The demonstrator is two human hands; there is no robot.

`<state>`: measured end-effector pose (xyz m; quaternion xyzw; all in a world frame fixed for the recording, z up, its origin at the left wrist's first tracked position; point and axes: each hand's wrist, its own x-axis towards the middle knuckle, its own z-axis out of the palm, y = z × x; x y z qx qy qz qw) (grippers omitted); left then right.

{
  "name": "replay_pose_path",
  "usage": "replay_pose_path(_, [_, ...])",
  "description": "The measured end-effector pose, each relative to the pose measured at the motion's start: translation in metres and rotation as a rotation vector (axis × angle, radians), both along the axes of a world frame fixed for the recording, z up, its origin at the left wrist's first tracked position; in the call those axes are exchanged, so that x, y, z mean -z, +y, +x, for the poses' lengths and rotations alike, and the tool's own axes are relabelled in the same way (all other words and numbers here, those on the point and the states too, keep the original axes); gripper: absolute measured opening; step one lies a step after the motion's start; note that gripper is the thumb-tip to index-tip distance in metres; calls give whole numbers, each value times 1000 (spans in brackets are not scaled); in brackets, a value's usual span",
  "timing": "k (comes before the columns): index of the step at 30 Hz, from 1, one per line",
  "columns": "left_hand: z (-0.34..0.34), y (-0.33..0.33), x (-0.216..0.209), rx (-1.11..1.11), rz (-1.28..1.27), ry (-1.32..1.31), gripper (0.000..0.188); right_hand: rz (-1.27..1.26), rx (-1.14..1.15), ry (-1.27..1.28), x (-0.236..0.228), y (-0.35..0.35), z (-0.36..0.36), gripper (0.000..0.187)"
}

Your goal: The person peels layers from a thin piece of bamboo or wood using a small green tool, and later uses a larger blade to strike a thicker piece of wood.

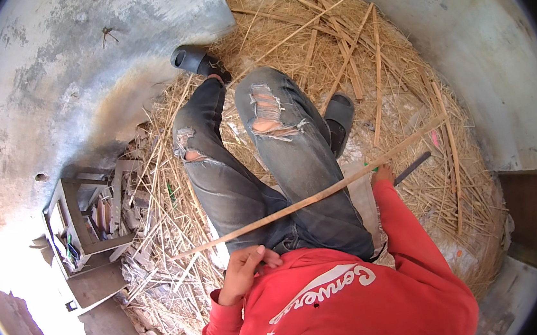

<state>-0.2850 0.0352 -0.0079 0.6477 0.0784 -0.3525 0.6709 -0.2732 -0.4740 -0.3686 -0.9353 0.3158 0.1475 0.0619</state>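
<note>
A long, thin bamboo strip (298, 205) runs slantwise across my thighs, its right end higher in the view. My right hand (383, 174) is closed at the strip, right of my thigh; its fingers are partly hidden. Beside that wrist a dark, flat blade-like bar (413, 168) points up and right; whether it touches the hand I cannot tell. My left hand (247, 271) rests at my waist below the strip, fingers loosely apart with nothing in them. A pale board or cloth (364, 203) shows between my right thigh and right arm.
Bamboo shavings (254, 23) cover the floor, with several longer strips (378, 73) beyond my feet. At left stands a grey open-framed box (81, 214) with scraps in it. Worn walls (463, 39) rise on both sides. A brown panel (532, 216) is at right.
</note>
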Motion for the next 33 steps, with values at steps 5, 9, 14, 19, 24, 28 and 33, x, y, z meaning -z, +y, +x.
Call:
replay_pose_path(5, [34, -55, -12, -87, 530, -1030, 28, -30, 40, 53, 15, 11, -15, 34])
replay_pose_path(9, [63, -89, -7, 104, 519, -1297, 43, -24, 92, 69, 16, 21, -10, 32])
replay_pose_path(14, [69, -87, 28, 177, 508, -1251, 42, -88, -93, 68, 37, 9, -35, 38])
replay_pose_path(19, [79, -64, 12, -21, 431, -1189, 31, -19, -132, 140, 45, 36, -28, 39])
replay_pose_path(24, [83, -35, -29, -95, 184, -778, 33, 52, -9, 133, 24, 58, -39, 37])
replay_pose_path(28, [65, -7, -30, -163, 66, -686, 37, 79, -10, 123, 3, 82, -28, 37])
replay_pose_path(33, [66, 10, -35, -197, -3, -614, 37, 86, 89, 80, -12, 83, -47, 37])
